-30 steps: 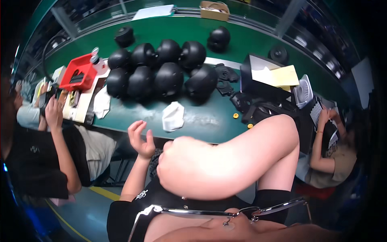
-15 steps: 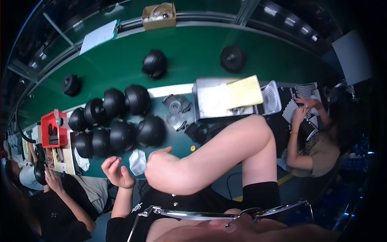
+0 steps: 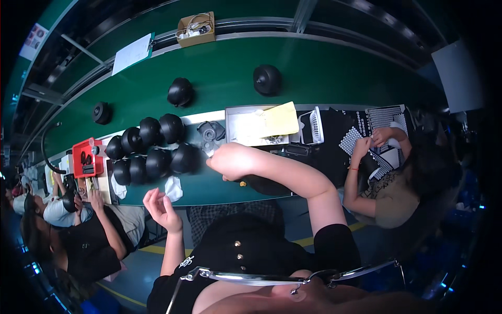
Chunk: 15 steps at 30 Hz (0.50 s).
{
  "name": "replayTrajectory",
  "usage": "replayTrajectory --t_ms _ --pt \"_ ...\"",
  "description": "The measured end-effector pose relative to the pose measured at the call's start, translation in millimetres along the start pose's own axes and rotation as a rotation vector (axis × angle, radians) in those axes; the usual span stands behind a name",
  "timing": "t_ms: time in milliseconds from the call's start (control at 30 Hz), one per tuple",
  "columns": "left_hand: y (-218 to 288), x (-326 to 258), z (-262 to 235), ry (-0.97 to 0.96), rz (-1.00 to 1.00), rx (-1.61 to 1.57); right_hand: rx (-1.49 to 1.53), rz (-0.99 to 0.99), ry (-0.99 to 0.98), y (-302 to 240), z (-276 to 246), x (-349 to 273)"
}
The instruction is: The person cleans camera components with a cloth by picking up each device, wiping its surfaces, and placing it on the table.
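Your L hand [image 3: 163, 210] is at near edge of green tabletop [image 3: 222, 194]: thumb apart, fingers loosely spread, half-curled; crumpled white cloth [image 3: 173, 188] just beside it. Your R hand [image 3: 230, 158] is out over the top, back up; fingertips mostly hidden, can't tell if they pinch anything. Flat dk parts [image 3: 211, 131] lie just beyond R hand; contact unclear.

Room: strip of tabletop shows betw. cloth & R hand. Tight on your R: open box [image 3: 232, 128] near the wrist. On L, blk balls [image 3: 158, 163] packed in two rows, approx. eight; far row near pale strip [image 3: 209, 117] edging the green belt [image 3: 225, 70].

Materials: balls rounded, smooth, satin sheen. Flat parts look moulded, w/ ring shapes. Yellow sheet [image 3: 278, 120] lies across box. Small yellow piece [image 3: 242, 183] near table edge, below R hand. Red bin [image 3: 80, 152], far L, holds dk pcs.
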<state>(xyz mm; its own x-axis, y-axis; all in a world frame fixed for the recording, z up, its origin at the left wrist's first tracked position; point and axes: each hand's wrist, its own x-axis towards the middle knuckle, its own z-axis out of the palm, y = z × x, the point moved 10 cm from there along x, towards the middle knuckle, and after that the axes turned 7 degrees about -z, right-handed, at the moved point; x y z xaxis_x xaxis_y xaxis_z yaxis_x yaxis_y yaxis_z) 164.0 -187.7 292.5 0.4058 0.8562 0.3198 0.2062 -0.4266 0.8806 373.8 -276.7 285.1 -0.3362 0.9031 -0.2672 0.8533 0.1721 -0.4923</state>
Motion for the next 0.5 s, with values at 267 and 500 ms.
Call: replayTrajectory --t_ms 267,500 --pt "31.4 5.9 3.7 -0.004 0.002 0.02 -0.165 -0.264 -0.026 -130.6 -65.5 -75.1" --pt "28.2 5.9 34.2 -0.071 -0.055 -0.027 -0.198 -0.381 -0.068 -205.2 -114.9 -111.9"
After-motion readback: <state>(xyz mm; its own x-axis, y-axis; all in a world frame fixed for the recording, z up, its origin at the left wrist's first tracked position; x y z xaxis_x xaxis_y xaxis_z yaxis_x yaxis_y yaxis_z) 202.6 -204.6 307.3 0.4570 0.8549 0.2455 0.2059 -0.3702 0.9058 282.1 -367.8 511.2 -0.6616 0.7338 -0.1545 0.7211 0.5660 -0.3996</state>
